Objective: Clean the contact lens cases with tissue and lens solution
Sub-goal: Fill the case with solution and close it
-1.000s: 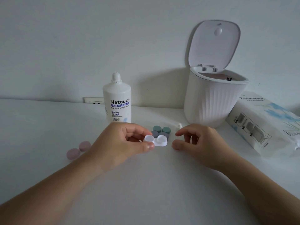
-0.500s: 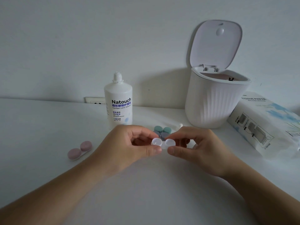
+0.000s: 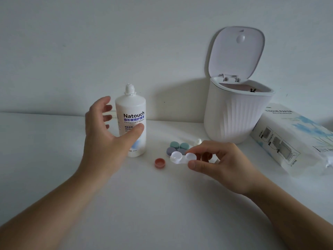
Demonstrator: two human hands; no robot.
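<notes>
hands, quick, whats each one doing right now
Left hand: open, fingers spread beside the solution bottle, not gripping it.
Right hand: pinching the clear lens case.

White table (image 3: 162, 213) bears solution bottle (image 3: 132, 127), bin (image 3: 236, 114), tissue pack (image 3: 288, 139), red cap (image 3: 159, 162).

The left hand (image 3: 102, 130) is spread open around the lens solution bottle (image 3: 131, 121) (thumb in front of the label); the right hand (image 3: 221, 165) pinches a clear lens case (image 3: 181, 157) by one end; a reddish cap (image 3: 159, 162) lies on the table (image 3: 162, 204) beside it.
</notes>
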